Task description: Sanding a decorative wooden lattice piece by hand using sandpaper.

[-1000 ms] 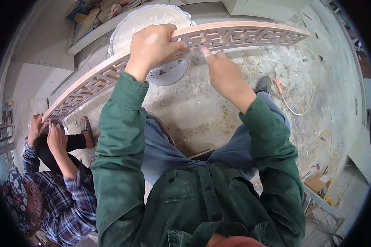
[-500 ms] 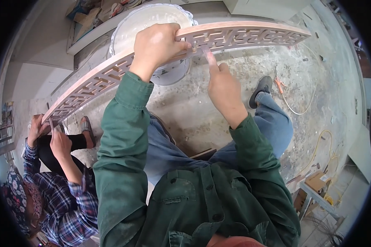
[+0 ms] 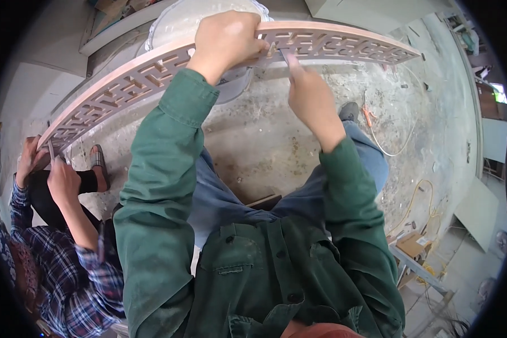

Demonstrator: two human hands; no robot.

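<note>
A long wooden fretwork panel (image 3: 321, 27) with a cut-out lattice pattern stretches across the far side of the view, its plain edge upward. My left hand (image 3: 226, 42) is closed over that upper edge near the middle, thumb against the lattice. In my right hand (image 3: 316, 104) is a thin flat tool (image 3: 288, 58), gripped with a finger stretched along it. Its tip touches or enters a lattice opening just right of my left thumb; the exact kind of tool is not clear.
At the left, a co-worker in a plaid shirt (image 3: 50, 265) holds the panel's other end and a thin tool (image 3: 52, 149). A large whitish round tub (image 3: 177, 22) stands behind the panel. An orange-handled tool with a cord (image 3: 368, 115) lies on the stained floor (image 3: 265, 152). A cardboard box (image 3: 414, 245) sits lower right.
The panel and both my hands appear slightly higher in view, partly because the view shifted. My right hand still holds the tool at the lattice, its tip close to the same spot.
</note>
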